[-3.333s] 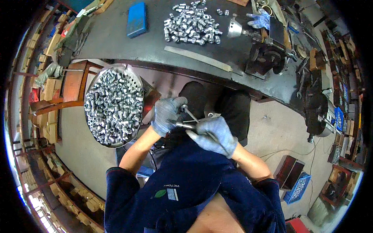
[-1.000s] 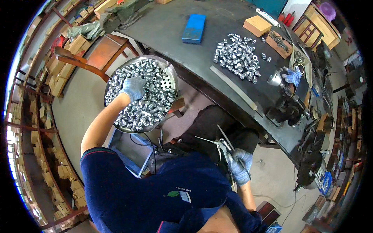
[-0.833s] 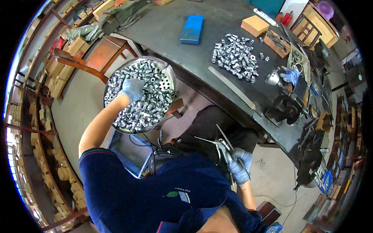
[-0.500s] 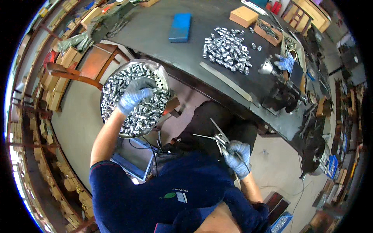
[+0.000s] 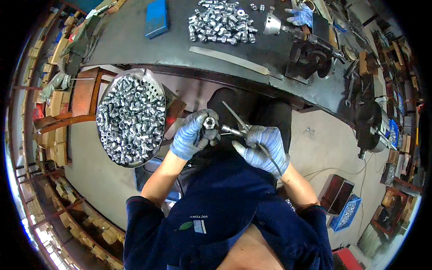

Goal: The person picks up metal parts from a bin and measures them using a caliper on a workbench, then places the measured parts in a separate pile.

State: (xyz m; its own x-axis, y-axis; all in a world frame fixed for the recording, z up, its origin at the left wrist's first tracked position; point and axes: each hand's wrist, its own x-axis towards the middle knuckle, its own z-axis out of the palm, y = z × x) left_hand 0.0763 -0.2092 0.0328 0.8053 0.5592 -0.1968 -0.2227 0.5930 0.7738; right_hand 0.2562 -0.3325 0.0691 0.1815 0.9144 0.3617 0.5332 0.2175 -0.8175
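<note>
My left hand, in a blue-and-grey glove, grips a metal pipe fitting whose round open end faces up. Close beside it on the right, my gloved right hand is closed around two tools. One is a long, slender file-like tool that slants across the palm; the other is a short rod with a cylindrical silver end, pointing at the fitting without touching it. Both hands are held above my lap. To their left stands a round perforated metal pan heaped with similar fittings.
On the dark workbench lie a pile of fittings, a blue box and a flat metal strip. A vise-like device is at its right. A wooden chair stands behind the pan, and a blue crate sits on the floor.
My left hand has left the pan and come right to my lap, now with a fitting in it. My right hand has moved slightly up and left, and the view has shifted.
</note>
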